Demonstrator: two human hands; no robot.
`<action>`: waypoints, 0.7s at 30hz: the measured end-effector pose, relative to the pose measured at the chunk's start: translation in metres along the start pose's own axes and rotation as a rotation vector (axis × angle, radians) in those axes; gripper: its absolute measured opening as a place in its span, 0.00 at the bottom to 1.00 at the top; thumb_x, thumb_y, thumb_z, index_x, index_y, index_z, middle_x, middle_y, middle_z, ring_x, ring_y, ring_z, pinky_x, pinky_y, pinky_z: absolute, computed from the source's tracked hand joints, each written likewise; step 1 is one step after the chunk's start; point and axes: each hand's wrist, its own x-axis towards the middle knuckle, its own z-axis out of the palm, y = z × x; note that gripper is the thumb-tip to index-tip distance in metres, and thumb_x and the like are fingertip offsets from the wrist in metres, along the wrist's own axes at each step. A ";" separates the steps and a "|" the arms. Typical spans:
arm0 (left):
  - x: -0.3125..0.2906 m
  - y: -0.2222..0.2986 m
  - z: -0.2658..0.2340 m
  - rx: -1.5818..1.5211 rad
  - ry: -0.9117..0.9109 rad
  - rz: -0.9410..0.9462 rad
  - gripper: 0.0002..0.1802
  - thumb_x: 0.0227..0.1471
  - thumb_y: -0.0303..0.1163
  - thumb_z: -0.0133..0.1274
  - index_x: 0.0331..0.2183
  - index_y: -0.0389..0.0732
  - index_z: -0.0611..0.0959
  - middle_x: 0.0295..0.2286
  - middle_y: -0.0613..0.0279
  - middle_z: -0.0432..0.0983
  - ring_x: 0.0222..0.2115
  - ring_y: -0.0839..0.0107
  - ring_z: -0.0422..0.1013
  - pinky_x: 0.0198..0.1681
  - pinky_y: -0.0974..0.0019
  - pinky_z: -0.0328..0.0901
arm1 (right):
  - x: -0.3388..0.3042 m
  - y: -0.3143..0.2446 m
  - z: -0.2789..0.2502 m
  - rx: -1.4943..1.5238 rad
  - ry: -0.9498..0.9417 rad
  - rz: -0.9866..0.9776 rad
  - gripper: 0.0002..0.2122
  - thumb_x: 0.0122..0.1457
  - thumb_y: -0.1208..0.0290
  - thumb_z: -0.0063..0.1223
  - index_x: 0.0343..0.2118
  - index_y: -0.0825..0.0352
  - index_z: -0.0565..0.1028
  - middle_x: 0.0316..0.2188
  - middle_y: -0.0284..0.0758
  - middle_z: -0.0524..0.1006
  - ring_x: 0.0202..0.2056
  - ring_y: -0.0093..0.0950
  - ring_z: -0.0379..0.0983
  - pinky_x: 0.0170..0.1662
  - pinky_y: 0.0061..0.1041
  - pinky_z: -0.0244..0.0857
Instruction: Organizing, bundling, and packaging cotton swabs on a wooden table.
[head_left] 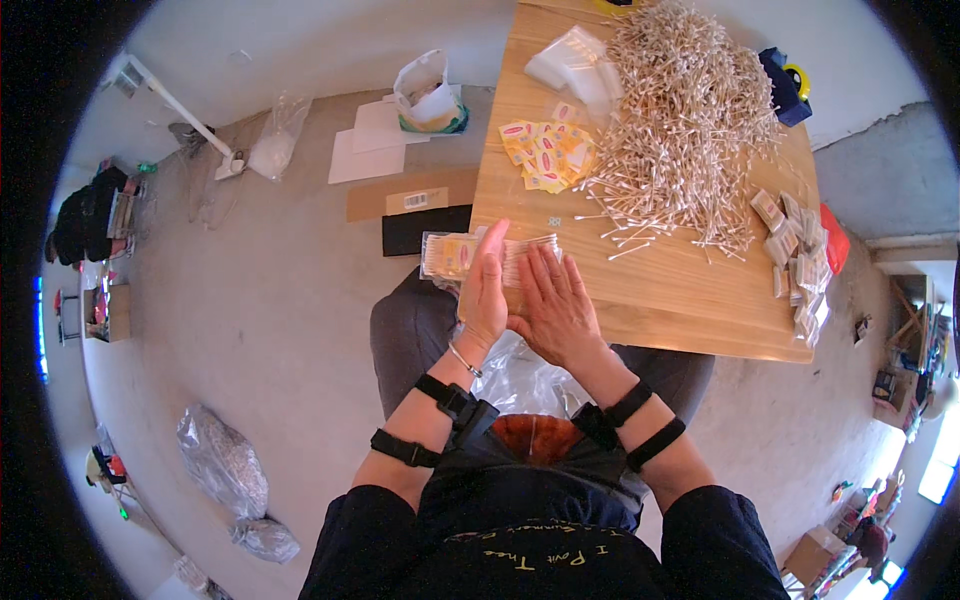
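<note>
At the table's near left corner lies a clear plastic bag (428,258) with a yellow card (450,256) in it. A row of cotton swabs (516,262) sits beside the card, partly hidden by my hands. My left hand (485,292) stands on edge across the bag, its fingers stretched out and close together. My right hand (556,305) lies flat with fingers extended, the tips on the ends of the swabs. My thumbs come close together below the bag. How far the swabs are inside the bag is hidden.
A big heap of loose cotton swabs (690,120) covers the wooden table's (680,300) far side. Yellow cards (548,155) and empty clear bags (575,65) lie left of it. Packed swab bags (797,255) pile up at the right edge. A plastic sheet (525,375) covers my lap.
</note>
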 end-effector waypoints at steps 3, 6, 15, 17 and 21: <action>0.000 -0.001 -0.008 0.036 -0.022 0.046 0.38 0.65 0.54 0.30 0.62 0.32 0.56 0.63 0.49 0.49 0.65 0.63 0.45 0.68 0.60 0.37 | 0.004 -0.005 -0.007 0.046 0.004 -0.024 0.38 0.60 0.43 0.39 0.64 0.71 0.55 0.67 0.43 0.51 0.68 0.38 0.42 0.69 0.42 0.30; -0.001 -0.003 -0.004 0.022 -0.007 0.080 0.36 0.66 0.53 0.29 0.62 0.33 0.56 0.63 0.51 0.51 0.65 0.64 0.46 0.68 0.61 0.39 | 0.013 0.006 -0.004 0.089 0.129 -0.007 0.33 0.61 0.55 0.44 0.63 0.73 0.54 0.66 0.45 0.53 0.68 0.40 0.42 0.69 0.43 0.32; -0.001 -0.003 -0.004 0.056 0.021 0.064 0.35 0.66 0.52 0.30 0.61 0.34 0.59 0.61 0.53 0.54 0.64 0.66 0.49 0.67 0.62 0.41 | 0.023 0.017 0.004 0.482 0.303 0.069 0.25 0.56 0.76 0.46 0.58 0.73 0.60 0.53 0.48 0.65 0.58 0.47 0.57 0.65 0.47 0.43; -0.002 0.001 -0.001 0.063 0.045 0.066 0.35 0.66 0.52 0.31 0.61 0.33 0.61 0.60 0.52 0.57 0.62 0.65 0.52 0.65 0.63 0.44 | 0.020 0.016 0.007 0.503 0.339 0.075 0.24 0.56 0.77 0.46 0.57 0.73 0.62 0.50 0.48 0.67 0.54 0.48 0.60 0.65 0.47 0.45; 0.000 0.001 -0.004 0.040 0.004 0.032 0.37 0.65 0.55 0.30 0.61 0.34 0.59 0.61 0.53 0.55 0.63 0.65 0.49 0.67 0.63 0.41 | 0.021 0.015 0.018 0.785 0.462 0.211 0.19 0.62 0.74 0.43 0.55 0.73 0.64 0.48 0.44 0.70 0.50 0.40 0.66 0.62 0.39 0.51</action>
